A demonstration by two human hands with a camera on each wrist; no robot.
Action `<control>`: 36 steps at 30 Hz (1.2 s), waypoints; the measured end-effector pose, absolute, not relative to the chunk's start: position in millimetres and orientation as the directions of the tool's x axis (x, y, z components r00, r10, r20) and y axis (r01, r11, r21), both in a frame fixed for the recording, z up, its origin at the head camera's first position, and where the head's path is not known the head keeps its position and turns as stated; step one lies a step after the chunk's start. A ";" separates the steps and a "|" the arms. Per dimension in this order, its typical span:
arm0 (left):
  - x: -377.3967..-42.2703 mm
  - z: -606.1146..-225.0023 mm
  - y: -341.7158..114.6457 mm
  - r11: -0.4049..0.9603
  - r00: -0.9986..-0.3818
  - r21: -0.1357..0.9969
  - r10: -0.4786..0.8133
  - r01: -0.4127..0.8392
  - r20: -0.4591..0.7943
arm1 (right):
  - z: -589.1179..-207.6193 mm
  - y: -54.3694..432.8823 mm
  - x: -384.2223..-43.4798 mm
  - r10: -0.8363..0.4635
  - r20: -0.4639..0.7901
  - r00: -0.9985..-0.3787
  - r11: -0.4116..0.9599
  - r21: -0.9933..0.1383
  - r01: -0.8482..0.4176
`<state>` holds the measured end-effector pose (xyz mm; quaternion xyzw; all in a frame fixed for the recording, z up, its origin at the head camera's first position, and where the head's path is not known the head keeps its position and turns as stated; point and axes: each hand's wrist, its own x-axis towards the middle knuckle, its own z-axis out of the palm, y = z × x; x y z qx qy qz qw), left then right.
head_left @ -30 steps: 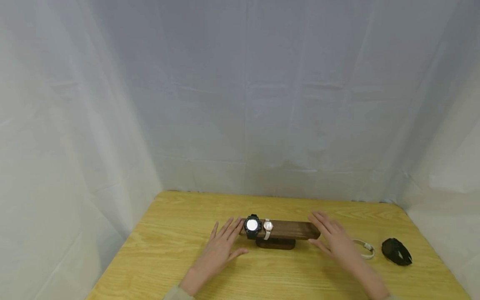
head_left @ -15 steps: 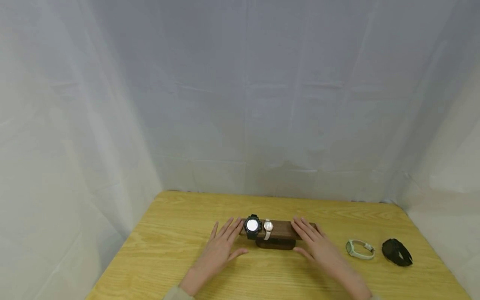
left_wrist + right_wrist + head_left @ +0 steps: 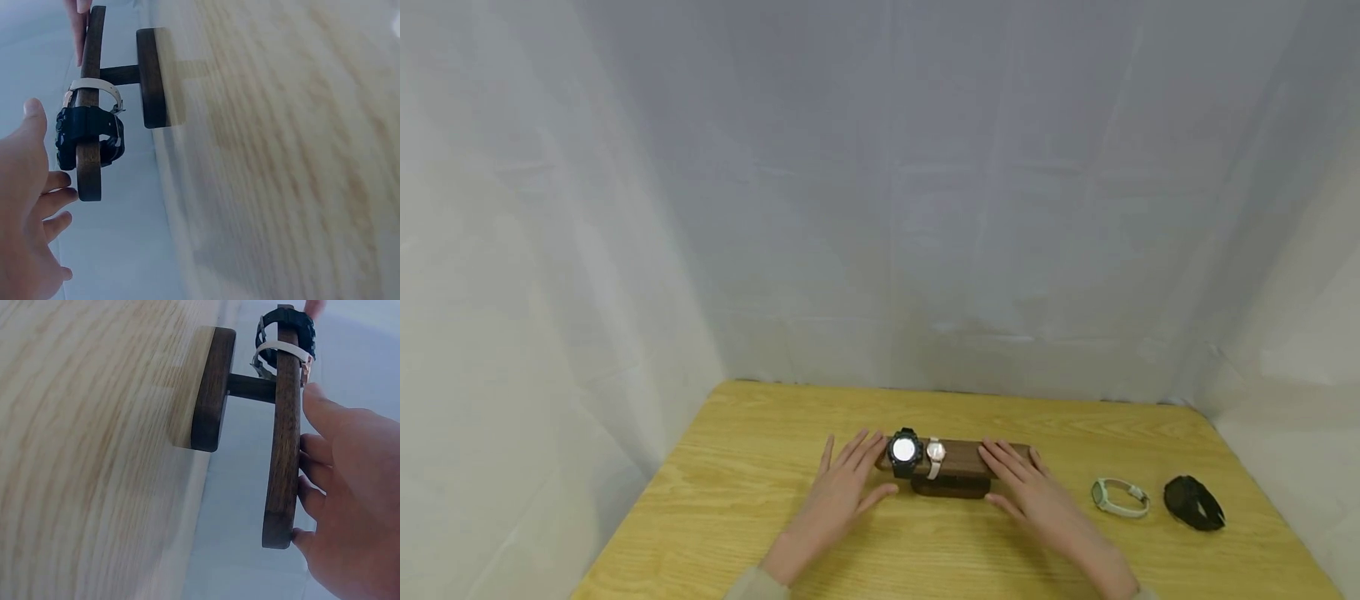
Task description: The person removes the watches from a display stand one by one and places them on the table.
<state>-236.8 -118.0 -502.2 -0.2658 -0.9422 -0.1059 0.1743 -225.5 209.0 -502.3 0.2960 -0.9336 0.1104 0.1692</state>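
Note:
A dark wooden watch stand with a crossbar on a short post and flat base stands mid-table. Around the bar's left part is a chunky black digital watch, its face lit white. Beside it a small watch with a white strap is also fastened around the bar. My left hand has its fingers extended, tips right at the bar's left end. My right hand lays its extended fingers over the bar's right part. In the right wrist view these fingertips meet the bar. Neither hand grips anything.
To the right on the yellow wood-grain table lie a pale green watch and a black watch. White cloth hangs behind the table and on both sides.
My right hand has moved left from beyond the bar's right end onto its right part, uncovering the pale green watch. My left hand stays nearly still.

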 end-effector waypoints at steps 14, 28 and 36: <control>-264.7 -480.3 -101.6 0.740 -0.764 0.239 0.529 0.629 0.371 | -499.6 208.3 -223.5 -0.504 0.361 -0.785 0.795 -0.162 -0.585; -279.7 -488.9 -103.1 0.697 -0.771 0.338 0.529 0.633 0.355 | -499.2 207.4 -224.2 -0.504 0.391 -0.770 0.791 -0.148 -0.593; -284.3 -495.3 -105.4 0.692 -0.749 0.308 0.532 0.653 0.396 | -501.2 208.2 -224.1 -0.500 0.405 -0.765 0.788 -0.155 -0.596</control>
